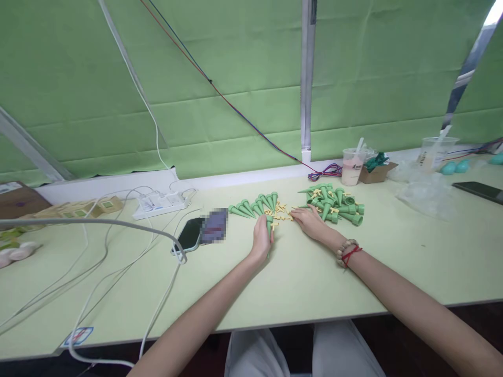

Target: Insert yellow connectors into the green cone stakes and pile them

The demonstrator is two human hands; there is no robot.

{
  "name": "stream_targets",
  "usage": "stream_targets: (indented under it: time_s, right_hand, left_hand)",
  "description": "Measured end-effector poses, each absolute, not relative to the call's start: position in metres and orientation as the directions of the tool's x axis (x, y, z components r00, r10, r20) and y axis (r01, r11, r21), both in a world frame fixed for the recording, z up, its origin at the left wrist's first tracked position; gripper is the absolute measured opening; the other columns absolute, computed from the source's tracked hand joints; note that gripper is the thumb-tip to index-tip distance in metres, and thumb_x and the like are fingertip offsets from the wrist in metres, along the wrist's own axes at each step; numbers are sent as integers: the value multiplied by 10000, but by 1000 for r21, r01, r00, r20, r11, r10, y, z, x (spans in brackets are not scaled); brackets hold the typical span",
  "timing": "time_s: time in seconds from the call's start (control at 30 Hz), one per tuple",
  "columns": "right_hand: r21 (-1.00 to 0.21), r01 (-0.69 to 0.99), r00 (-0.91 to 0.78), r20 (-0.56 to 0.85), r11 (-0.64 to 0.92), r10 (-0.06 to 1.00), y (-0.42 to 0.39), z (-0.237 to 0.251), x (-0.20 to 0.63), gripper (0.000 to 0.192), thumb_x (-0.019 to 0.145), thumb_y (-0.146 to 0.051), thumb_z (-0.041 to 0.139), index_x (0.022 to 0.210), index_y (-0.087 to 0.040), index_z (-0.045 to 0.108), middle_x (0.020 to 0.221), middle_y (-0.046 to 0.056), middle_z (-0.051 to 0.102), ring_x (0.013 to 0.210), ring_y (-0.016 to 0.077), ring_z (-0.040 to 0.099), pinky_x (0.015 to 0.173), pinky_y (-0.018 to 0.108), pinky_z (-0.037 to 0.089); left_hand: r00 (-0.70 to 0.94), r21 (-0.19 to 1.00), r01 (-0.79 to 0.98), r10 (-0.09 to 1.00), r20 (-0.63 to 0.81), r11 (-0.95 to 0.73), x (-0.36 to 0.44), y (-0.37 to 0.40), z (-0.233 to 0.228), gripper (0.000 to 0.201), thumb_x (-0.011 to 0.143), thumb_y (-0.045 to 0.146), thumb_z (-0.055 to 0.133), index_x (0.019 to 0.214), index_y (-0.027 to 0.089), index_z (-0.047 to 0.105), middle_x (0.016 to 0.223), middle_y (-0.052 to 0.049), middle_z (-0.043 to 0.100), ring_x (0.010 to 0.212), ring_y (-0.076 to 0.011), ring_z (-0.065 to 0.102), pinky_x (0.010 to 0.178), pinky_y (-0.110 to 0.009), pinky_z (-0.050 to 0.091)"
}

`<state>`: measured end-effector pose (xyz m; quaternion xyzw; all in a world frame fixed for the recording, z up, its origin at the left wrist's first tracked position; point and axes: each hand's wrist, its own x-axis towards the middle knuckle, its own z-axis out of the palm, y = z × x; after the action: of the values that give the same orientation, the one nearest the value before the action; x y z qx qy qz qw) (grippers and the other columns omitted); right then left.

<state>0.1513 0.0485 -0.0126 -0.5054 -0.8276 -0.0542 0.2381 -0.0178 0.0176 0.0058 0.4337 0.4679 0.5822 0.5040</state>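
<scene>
My left hand (262,238) is closed around a green plastic cone (269,226) that stands out past the fingers, with a small yellow piece at its tip. My right hand (308,220) lies flat on the table, fingers spread over several small yellow pieces (281,211). A row of green cones (255,205) lies just beyond my left hand. A bigger heap of green cones (334,201) sits past my right hand. A bead bracelet and red string circle my right wrist (347,253).
A phone (190,234) lies left of my hands, cabled to a white power strip (159,204). Cables trail across the left of the pale green table (412,262). Two plastic cups (352,166), a small cardboard box (377,172), clear bags and another phone (477,191) sit at the right.
</scene>
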Motion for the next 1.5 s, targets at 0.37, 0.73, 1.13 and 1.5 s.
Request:
stream_targets:
  time_s: [0.37, 0.73, 1.13, 1.5]
  right_hand:
    - [-394, 845, -182, 426, 363, 886, 43, -9, 155, 160, 803, -175, 564, 858, -185, 713, 876, 76, 706, 829, 213, 620, 770, 329, 377]
    - [-660, 678, -6, 435, 324, 900, 39, -7, 146, 230, 725, -375, 655, 694, -151, 697, 724, 80, 688, 690, 191, 612, 652, 302, 449]
    - [-936, 25, -32, 349, 350, 937, 21, 2, 115, 287, 608, -375, 727, 779, -145, 724, 779, 81, 725, 693, 183, 652, 688, 328, 519]
    - [-922, 44, 24, 386, 384, 922, 14, 8, 112, 307, 563, -366, 774, 778, -150, 735, 793, 87, 733, 742, 223, 679, 731, 351, 538]
  left_hand:
    - [-226, 983, -108, 967, 120, -147, -34, 31, 1, 324, 843, 461, 416, 651, 205, 364, 443, 90, 302, 334, -63, 294, 356, -186, 221]
    - [-121, 991, -131, 993, -14, -1, -27, 22, 10, 359, 819, 531, 400, 677, 202, 422, 386, 81, 327, 285, -71, 269, 312, -199, 166]
    - [-92, 988, -153, 995, -40, 25, -26, 22, 9, 404, 810, 542, 372, 740, 174, 522, 307, 79, 327, 242, -73, 241, 284, -195, 139]
    - [-111, 981, -119, 984, 139, -152, -22, 13, 16, 277, 862, 382, 348, 744, 182, 498, 448, 68, 358, 304, -62, 290, 332, -212, 212]
